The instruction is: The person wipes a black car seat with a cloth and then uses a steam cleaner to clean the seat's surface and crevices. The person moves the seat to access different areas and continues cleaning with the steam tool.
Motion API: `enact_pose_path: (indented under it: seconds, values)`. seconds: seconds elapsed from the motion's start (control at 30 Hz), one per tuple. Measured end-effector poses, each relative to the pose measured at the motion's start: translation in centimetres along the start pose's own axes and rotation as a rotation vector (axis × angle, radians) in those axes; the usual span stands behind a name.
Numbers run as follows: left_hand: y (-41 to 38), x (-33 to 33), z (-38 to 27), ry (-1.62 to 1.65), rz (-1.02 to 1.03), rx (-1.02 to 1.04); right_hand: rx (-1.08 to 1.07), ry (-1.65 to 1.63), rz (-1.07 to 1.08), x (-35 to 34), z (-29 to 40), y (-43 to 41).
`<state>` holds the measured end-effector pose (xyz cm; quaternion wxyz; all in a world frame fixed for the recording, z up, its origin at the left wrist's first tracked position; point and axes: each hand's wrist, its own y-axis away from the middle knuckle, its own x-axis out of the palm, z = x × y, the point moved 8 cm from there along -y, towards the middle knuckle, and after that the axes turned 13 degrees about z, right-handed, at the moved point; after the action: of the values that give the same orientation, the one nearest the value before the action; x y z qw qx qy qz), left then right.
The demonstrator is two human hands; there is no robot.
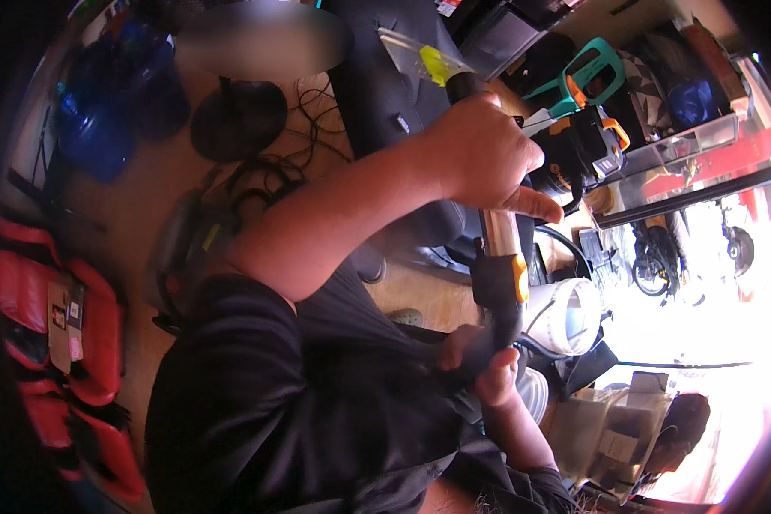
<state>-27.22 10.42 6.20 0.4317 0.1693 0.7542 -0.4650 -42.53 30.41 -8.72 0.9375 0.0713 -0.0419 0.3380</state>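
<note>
A vacuum-type cleaning wand runs through both my hands, with a metal tube (501,232), a black grip with an orange button (520,277) and a clear nozzle (417,54) with a yellow-green part. My left hand (488,154) is wrapped around the upper tube, back of the hand up. Lower down, my right hand (496,379) grips the black handle end, partly in shadow. The nozzle lies over black upholstery (385,90); whether it touches cannot be told.
Cables (315,122) trail over the floor beside a round black base (238,119). Red padded seats (96,327) stand left. A white bucket (562,315), a black-and-orange machine (572,154) and a teal loop handle (601,64) are right. A blurred area covers part of the top.
</note>
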Motion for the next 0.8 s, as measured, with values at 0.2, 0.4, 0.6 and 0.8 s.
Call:
enact_pose_path:
  seconds: [0.2, 0.4, 0.6, 0.8]
  values:
    - [-1.0, 0.2, 6.5, -0.061, 0.069, -0.074, -0.04, -0.055, -0.038, -1.0, 0.0, -6.9]
    - [-0.5, -1.3, 9.9, 0.016, 0.022, -0.005, -0.061, -0.075, -0.085, -1.4, 0.5, -10.0]
    - [-0.1, -2.7, 8.5, -0.052, -0.056, 0.137, -0.178, -0.022, -0.044, -0.5, 1.2, -8.1]
    - [11.2, -8.9, 20.9, 0.029, -1.122, -0.64, -0.151, 0.004, -0.068, -1.8, 2.8, -5.8]
